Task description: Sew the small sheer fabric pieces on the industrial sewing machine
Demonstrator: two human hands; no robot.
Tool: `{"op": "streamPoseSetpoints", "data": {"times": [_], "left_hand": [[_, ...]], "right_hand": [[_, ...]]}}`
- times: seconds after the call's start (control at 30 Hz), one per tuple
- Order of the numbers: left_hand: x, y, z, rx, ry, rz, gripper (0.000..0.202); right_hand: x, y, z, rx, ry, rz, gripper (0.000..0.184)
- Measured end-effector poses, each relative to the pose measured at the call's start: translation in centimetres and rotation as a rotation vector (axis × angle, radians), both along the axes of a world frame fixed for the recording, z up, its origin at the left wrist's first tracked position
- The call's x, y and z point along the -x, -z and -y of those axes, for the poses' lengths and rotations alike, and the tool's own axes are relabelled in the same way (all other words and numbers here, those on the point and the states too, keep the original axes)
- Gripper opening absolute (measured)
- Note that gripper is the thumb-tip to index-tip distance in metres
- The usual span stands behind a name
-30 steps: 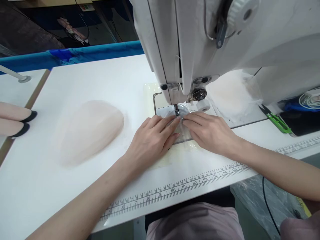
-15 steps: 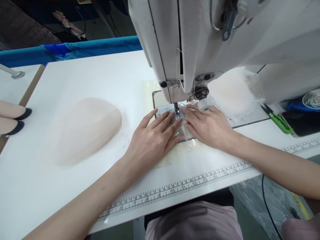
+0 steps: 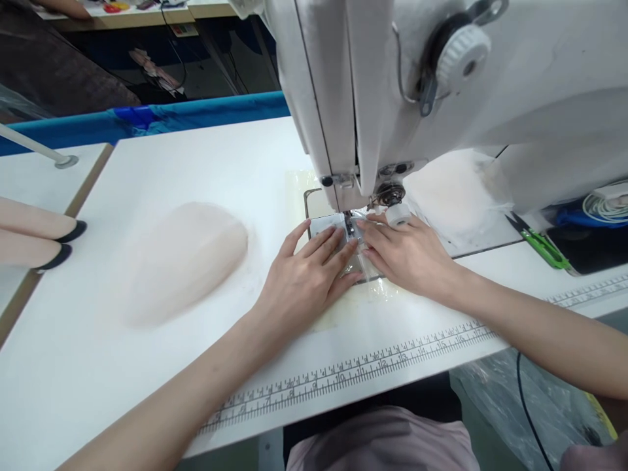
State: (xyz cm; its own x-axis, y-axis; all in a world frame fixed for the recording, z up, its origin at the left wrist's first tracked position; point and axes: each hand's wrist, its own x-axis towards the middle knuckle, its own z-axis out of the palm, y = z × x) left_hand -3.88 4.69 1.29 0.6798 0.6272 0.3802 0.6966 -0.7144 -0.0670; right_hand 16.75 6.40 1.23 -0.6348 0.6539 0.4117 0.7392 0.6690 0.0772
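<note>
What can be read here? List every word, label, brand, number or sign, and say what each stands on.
"7 8 9 10 11 12 13 14 15": larger figures on the ruler strip along the near edge of the white table.
Smaller figures on that strip: too small to read surely.
Sewing machine: no readable lettering or brand.

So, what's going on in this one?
A person is working at a sewing machine with both hands at the presser foot. The left hand lies flat with its fingers spread on one side, and the right hand rests on the other with its fingers bent. Any thin material beneath them is hard to make out. A pale, rounded piece lies on the white table to the left, and green-handled snips lie to the right.
</note>
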Motion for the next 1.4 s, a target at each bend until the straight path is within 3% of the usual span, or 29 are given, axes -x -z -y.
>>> {"op": "streamPoseSetpoints", "data": {"times": [0.3,0.47,0.63,0.77,0.8,0.9,1.0,1.1,1.27,1.4], "left_hand": [[-0.1,0.1,0.1,0.013,-0.016,0.007,0.049],[0.4,-0.3,0.6,-0.053,0.127,0.042,0.062],[0.8,-0.4,0.8,-0.101,0.224,0.079,0.02],[0.5,-0.2,0.7,0.012,0.145,0.235,0.014],[0.5,-0.2,0.7,0.03,0.132,0.254,0.014],[0.4,0.0,0.7,0.037,0.128,0.26,0.014],[0.3,0.1,0.6,0.047,0.105,0.275,0.02],[0.1,-0.3,0.3,0.164,-0.011,0.293,0.026],[-0.8,-2.0,-1.0,0.376,-0.192,0.279,0.022],[-1.9,-1.6,-2.0,0.326,-0.223,0.305,0.017]], "right_hand": [[-0.1,0.0,-0.1,-0.018,-0.015,-0.019,0.023],[-0.3,-0.2,0.2,-0.016,-0.12,-0.092,0.02],[-1.0,-1.1,0.6,0.096,-0.247,-0.198,0.022],[-1.4,-1.5,0.8,0.151,-0.279,-0.179,0.058],[-1.4,-1.5,0.8,0.125,-0.27,-0.137,0.055],[-1.2,-1.3,0.9,-0.031,-0.255,-0.044,0.016],[-1.1,-1.1,0.7,-0.159,-0.293,-0.078,0.021],[-1.1,-1.5,0.3,-0.113,-0.328,-0.187,0.017],[-1.0,-2.2,-0.5,0.025,-0.096,-0.311,0.029],[-0.4,-2.0,-0.8,-0.017,0.048,-0.315,0.038]]}}
